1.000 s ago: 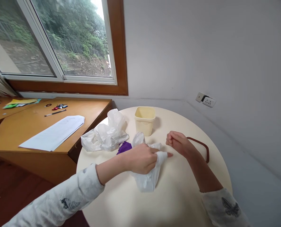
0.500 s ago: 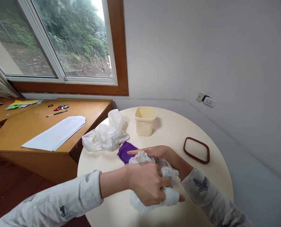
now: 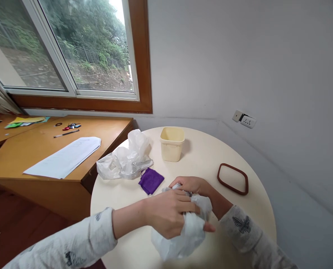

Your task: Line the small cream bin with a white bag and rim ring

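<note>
A crumpled white plastic bag is bunched between my hands above the near side of the round table. My left hand lies across it from the left, fingers bent over the plastic. Behind it my right hand has its fingers curled on the bag's far side. One fingertip shows past the plastic at the right; the bag hides the rest of that finger. Just beyond my hands lies a folded purple cloth. Anything inside the bag is hidden.
The round cream table also bears a second clear plastic bag, an open pale-yellow tub and a brown rounded frame. Left of it, a wooden desk holds paper sheets and a pen.
My left hand has moved slightly left and spread over the bag. The right hand's extended finger has drawn back from the purple cloth and curled onto the bag.
</note>
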`<state>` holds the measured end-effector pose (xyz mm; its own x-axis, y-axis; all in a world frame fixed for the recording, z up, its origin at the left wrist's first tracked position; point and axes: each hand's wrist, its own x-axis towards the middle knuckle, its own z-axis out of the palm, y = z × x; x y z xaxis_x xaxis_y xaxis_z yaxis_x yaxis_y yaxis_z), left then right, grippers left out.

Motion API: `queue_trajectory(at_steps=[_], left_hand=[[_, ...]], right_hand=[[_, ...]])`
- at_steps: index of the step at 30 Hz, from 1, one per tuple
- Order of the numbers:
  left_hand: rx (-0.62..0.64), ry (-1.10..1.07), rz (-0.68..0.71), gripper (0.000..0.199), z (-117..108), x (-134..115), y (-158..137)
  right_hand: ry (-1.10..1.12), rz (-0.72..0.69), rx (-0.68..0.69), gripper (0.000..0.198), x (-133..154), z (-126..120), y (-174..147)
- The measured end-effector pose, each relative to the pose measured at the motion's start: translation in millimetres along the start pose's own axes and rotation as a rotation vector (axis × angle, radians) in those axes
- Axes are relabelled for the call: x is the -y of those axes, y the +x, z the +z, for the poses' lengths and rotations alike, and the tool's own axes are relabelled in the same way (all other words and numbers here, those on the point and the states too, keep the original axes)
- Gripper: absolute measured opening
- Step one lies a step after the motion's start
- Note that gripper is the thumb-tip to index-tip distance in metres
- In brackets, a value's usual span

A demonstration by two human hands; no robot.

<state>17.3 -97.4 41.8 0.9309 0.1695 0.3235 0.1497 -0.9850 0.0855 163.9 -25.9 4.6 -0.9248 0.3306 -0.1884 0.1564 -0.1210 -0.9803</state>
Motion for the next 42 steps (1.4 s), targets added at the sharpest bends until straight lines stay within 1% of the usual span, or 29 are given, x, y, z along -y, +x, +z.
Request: queue_trajectory(at_steps=[2,3,4,6,9,14,17,20,22,25,28,30,36,40,42], left_hand=[[-0.072,-0.091,-0.034,0.038,-5.7,0.8,-4.3],[-0.109,-0.133,-0.046,0.042,-7.2,1.6,-7.0],[-0.155,-0.158,-0.107,0.044,-7.4,2.7,-9.9],[-0.244,-0.204,-0.222,0.045,-4.3,5.4,-16.0],[-0.371,-0.286,-0.382,0.043,6.5,9.9,-23.9],[-0.599,-0.464,-0.553,0.041,24.5,16.3,-29.2],[-0.720,-0.613,-0.654,0.042,31.4,19.3,-29.2],[-0.806,-0.742,-0.744,0.041,36.1,22.8,-28.8],[-0.818,-0.795,-0.794,0.039,37.7,25.0,-28.6],[-0.800,-0.825,-0.836,0.037,37.5,26.5,-27.5],[-0.785,-0.829,-0.848,0.036,36.4,26.3,-25.4],[-0.780,-0.841,-0.864,0.036,36.2,26.1,-23.8],[-0.748,-0.909,-0.860,0.035,35.9,26.7,-21.8],[-0.710,-0.932,-0.866,0.034,34.0,27.6,-21.8],[-0.697,-0.942,-0.866,0.033,33.4,28.1,-21.7]], right_hand=[[-0.019,-0.027,-0.066,0.016,-0.6,-4.8,-3.8],[-0.028,-0.038,-0.113,0.017,-1.0,-7.2,-6.0],[-0.038,-0.053,-0.162,0.019,-1.1,-9.4,-8.3],[-0.058,-0.093,-0.259,0.024,-0.1,-12.7,-13.2],[-0.086,-0.141,-0.391,0.028,5.6,-13.7,-20.6],[-0.203,-0.142,-0.627,0.032,19.0,-8.7,-29.5],[-0.286,-0.160,-0.728,0.030,24.2,-6.4,-32.6],[-0.305,-0.199,-0.774,0.026,28.5,-3.9,-35.5],[-0.280,-0.236,-0.777,0.025,32.0,-1.6,-37.6],[-0.257,-0.297,-0.775,0.022,37.9,2.9,-39.9],[-0.292,-0.364,-0.823,0.020,42.6,8.0,-39.4],[-0.332,-0.384,-0.852,0.018,44.6,12.1,-37.4],[-0.428,-0.368,-0.853,0.025,49.4,26.6,-30.6],[-0.481,-0.314,-0.838,0.033,51.1,31.2,-28.8],[-0.548,-0.306,-0.824,0.031,50.6,31.3,-27.9]])
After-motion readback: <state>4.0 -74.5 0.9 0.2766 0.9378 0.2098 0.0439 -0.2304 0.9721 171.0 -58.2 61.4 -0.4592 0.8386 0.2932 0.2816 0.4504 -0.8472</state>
